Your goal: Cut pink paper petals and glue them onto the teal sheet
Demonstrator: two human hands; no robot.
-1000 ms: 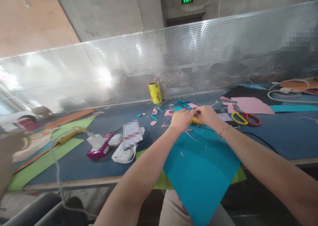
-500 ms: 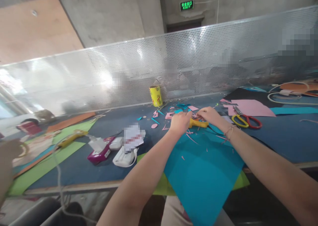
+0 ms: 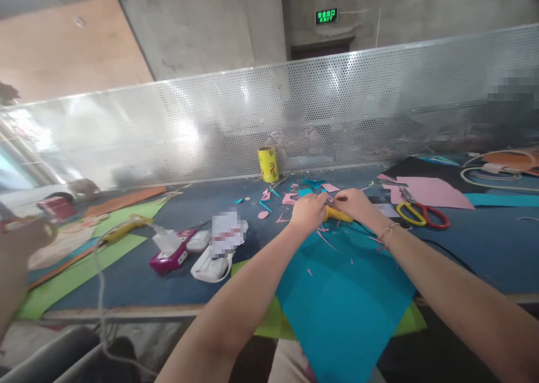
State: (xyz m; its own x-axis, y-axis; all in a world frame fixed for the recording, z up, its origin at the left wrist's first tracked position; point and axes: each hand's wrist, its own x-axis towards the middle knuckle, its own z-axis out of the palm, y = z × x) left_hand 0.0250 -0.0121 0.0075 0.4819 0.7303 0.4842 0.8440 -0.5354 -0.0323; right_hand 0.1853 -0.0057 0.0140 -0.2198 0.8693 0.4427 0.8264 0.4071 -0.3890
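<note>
My left hand (image 3: 309,211) is at the far end of a blue sheet (image 3: 345,299), its fingers bent together among small pink scraps. Whatever those fingers pinch is hidden. Close on its right, my right hand (image 3: 356,204) has thumb and fingertips drawn together. Too small to make out is anything between them. A yellow tool with a dark cord (image 3: 339,215) lies between the two hands, partly covered by the left. Pink slivers are scattered on the blue sheet, and a green sheet (image 3: 273,318) shows beneath it.
Scissors with yellow and red handles (image 3: 423,213) lie on the right near a pink sheet (image 3: 438,191). A yellow can (image 3: 268,165) stands by the perforated screen (image 3: 219,113). Left are a purple power strip (image 3: 170,258), another yellow corded tool (image 3: 124,229) and a co-worker's arm (image 3: 12,270).
The whole view has shifted slightly. Both hands stay together at the same spot on the blue sheet, with only small finger movements.
</note>
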